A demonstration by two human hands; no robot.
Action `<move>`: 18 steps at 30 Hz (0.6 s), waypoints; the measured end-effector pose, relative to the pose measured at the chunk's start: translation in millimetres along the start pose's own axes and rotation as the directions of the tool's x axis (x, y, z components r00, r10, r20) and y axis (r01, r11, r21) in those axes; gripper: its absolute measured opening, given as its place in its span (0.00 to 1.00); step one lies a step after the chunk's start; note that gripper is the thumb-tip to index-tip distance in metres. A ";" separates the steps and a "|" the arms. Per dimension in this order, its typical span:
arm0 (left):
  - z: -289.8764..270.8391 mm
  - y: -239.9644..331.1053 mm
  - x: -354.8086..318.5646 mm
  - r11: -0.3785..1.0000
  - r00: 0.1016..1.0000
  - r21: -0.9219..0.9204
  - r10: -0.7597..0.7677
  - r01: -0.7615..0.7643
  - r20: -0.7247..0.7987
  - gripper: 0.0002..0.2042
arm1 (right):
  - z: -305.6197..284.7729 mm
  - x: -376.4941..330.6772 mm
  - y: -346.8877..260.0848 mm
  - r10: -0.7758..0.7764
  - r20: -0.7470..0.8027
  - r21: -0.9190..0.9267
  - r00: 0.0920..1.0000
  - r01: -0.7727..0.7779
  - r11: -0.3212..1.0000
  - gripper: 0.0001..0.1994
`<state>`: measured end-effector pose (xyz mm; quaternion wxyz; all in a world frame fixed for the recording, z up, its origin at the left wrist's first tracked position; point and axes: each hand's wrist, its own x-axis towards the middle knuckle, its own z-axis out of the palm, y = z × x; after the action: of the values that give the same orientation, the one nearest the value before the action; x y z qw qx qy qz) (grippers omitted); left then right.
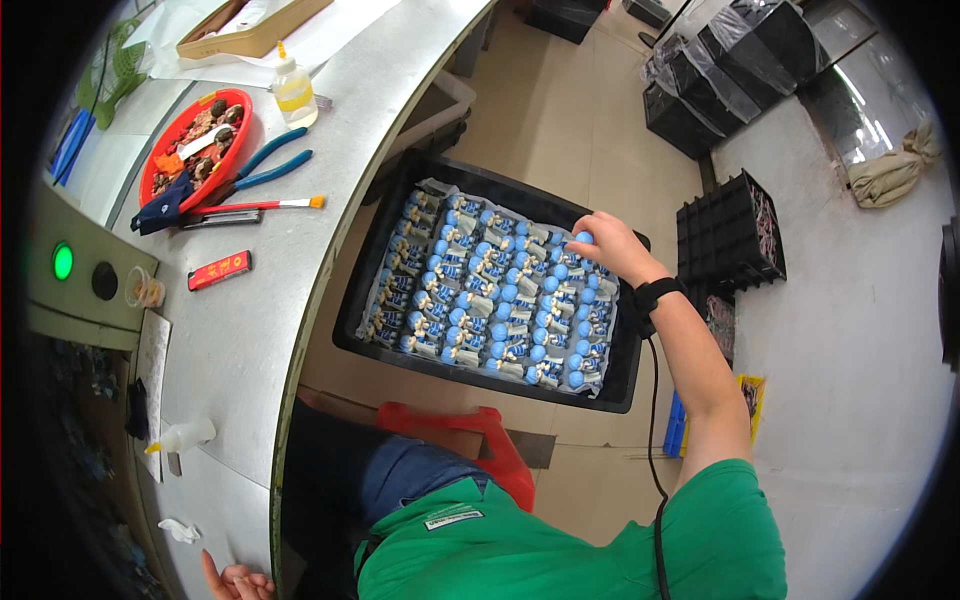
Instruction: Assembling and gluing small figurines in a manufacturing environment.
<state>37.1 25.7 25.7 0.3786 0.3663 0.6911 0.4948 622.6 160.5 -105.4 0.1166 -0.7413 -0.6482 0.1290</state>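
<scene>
My right hand (612,246) reaches over the far right part of a black tray (485,384) and pinches a small blue-headed figurine (584,238) at its round head. Rows of similar figurines (460,317), with round blue heads and blue-and-white bodies, lie in the tray on a pale liner. The held one's lower part is hidden by my fingers and the pieces around it. At the lower left, my left hand (245,582) is by the metal workbench (225,345), index finger stretched out and the other fingers loosely curled, with nothing visible in it. A crumpled white scrap (179,530) lies near it.
On the bench are a red bowl (243,150) of small parts, blue-handled pliers (270,160), a red-handled brush (290,203), a red box (219,270) and squeeze bottles (293,92). A red stool (507,460) stands below the tray. Black crates (730,235) line the right wall.
</scene>
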 end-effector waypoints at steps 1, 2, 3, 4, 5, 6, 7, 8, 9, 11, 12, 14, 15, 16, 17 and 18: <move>1.0 -0.8 0.3 1.000 1.000 0.019 0.003 -0.002 -0.029 0.19 | 6.0 -0.2 3.2 0.010 0.004 0.011 1.000 -0.010 1.000 0.13; 0.5 -2.3 0.3 0.999 1.000 0.032 0.004 -0.003 -0.021 0.19 | 12.6 1.4 5.6 -0.070 -0.028 -0.159 0.997 0.064 0.985 0.14; -0.4 -2.7 0.2 0.999 1.000 0.047 -0.008 0.010 -0.027 0.18 | 18.1 3.0 4.4 -0.153 -0.043 -0.324 0.987 0.130 0.937 0.15; -0.9 -2.2 1.3 0.998 0.999 0.061 -0.021 0.023 -0.032 0.18 | 24.3 4.1 6.2 -0.224 -0.066 -0.355 0.972 0.187 0.916 0.17; -0.6 -1.0 1.9 0.997 0.999 0.074 -0.021 0.023 -0.024 0.18 | 32.1 3.2 10.1 -0.211 -0.063 -0.345 0.975 0.177 0.922 0.17; 1.9 1.6 0.8 0.996 0.999 0.077 -0.031 0.033 -0.027 0.17 | 39.0 3.7 12.4 -0.202 -0.044 -0.305 0.978 0.179 0.935 0.17; 3.4 3.3 1.0 0.996 0.999 0.079 -0.042 0.044 -0.032 0.17 | 44.7 2.9 14.7 -0.194 -0.025 -0.264 0.981 0.181 0.947 0.17; 2.3 3.5 2.2 0.995 0.999 0.089 -0.044 0.046 -0.028 0.17 | 47.5 -0.8 17.8 -0.151 -0.011 -0.193 0.988 0.147 0.970 0.20; 0.9 3.7 3.7 0.994 0.998 0.089 -0.062 0.065 -0.026 0.17 | 49.9 -1.7 19.2 -0.151 -0.009 -0.186 0.989 0.146 0.972 0.20; 2.1 4.2 6.7 0.992 0.996 0.095 -0.082 0.084 -0.030 0.17 | 54.3 -5.7 23.6 -0.034 0.015 -0.034 0.999 0.034 0.999 0.21; 1.9 4.8 5.3 0.990 0.995 0.104 -0.090 0.094 -0.043 0.17 | 51.5 -6.0 21.9 -0.026 0.034 -0.031 0.999 0.027 0.999 0.21; 1.6 8.3 3.2 0.988 0.993 0.113 -0.097 0.105 -0.069 0.17 | 45.9 -3.3 14.5 0.008 0.049 -0.041 0.999 -0.006 0.999 0.18; 2.5 7.8 4.7 0.988 0.993 0.112 -0.098 0.105 -0.072 0.17 | 44.9 -2.5 14.7 0.023 0.052 -0.060 0.998 -0.019 0.998 0.17; 2.7 7.2 5.8 0.988 0.992 0.100 -0.108 0.114 -0.065 0.17 | 45.1 -1.0 15.0 0.018 0.051 -0.062 0.999 -0.015 0.998 0.17; 2.6 6.6 6.5 0.989 0.991 0.086 -0.117 0.122 -0.058 0.17 | 45.0 1.0 15.0 0.034 0.063 -0.069 0.997 -0.030 0.997 0.18; 1.4 4.4 6.7 0.989 0.991 0.081 -0.118 0.123 -0.063 0.17 | 45.7 2.6 15.1 0.050 0.076 -0.076 0.996 -0.044 0.996 0.18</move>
<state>35.9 33.2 28.5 0.3716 0.3252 0.7430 0.4519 621.3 161.3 -153.6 0.0604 -0.7545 -0.6391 0.1363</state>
